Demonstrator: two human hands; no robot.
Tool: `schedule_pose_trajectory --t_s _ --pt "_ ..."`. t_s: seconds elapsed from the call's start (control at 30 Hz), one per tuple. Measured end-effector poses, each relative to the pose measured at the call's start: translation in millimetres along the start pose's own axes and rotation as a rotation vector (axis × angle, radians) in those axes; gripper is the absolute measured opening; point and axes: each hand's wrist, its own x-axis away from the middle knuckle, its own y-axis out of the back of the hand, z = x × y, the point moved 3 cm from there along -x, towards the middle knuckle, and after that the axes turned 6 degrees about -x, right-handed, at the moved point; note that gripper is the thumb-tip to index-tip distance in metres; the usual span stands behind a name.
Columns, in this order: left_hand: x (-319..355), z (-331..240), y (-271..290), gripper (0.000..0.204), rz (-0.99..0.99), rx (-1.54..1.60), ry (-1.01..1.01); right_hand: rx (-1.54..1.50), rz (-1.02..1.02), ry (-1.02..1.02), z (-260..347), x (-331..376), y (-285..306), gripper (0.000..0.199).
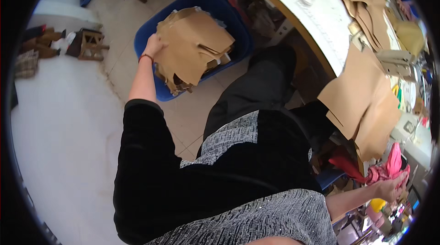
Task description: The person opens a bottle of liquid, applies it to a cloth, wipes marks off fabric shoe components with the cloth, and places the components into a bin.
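My left hand (153, 45) reaches out to the left and grips the edge of a stack of tan leather pieces (192, 48), held over a blue plastic tub (240, 29) on the floor. Several pieces hang down from the stack. My right hand (392, 186) is low at the right edge, closed on a bunch of pink-red fabric (387, 167) beside the table's edge. My black and grey sleeves and dark trousers fill the middle of the view.
A white work table (316, 16) curves along the upper right, with more tan leather pieces (366, 103) draped over its edge and piled on top. A small wooden stool (89, 44) and scattered items stand at the left on the tiled floor.
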Motion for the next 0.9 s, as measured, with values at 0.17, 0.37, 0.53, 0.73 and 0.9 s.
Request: schedule_pose_trajectory --t_s 0.17,0.37,0.53,0.73,0.9 --pt "-2 -19 -43 0.02 -0.325 -0.059 0.082 0.344 0.075 0.182 -2 -2 2 0.028" --pt "67 -147 -18 0.017 -0.605 -0.169 -0.416 -0.063 0.039 -0.062 3 18 -13 0.015" --pt "135 -311 0 0.012 -0.61 -0.034 -0.761 -0.112 0.013 -0.103 -25 17 0 0.014" --pt "183 -513 -16 0.019 -0.525 0.348 -1.332 -0.105 0.019 -0.1 -45 19 1 0.014" --pt "171 -631 -61 0.035 -0.278 0.269 -1.476 -0.144 0.025 -0.139 -56 21 9 0.013"
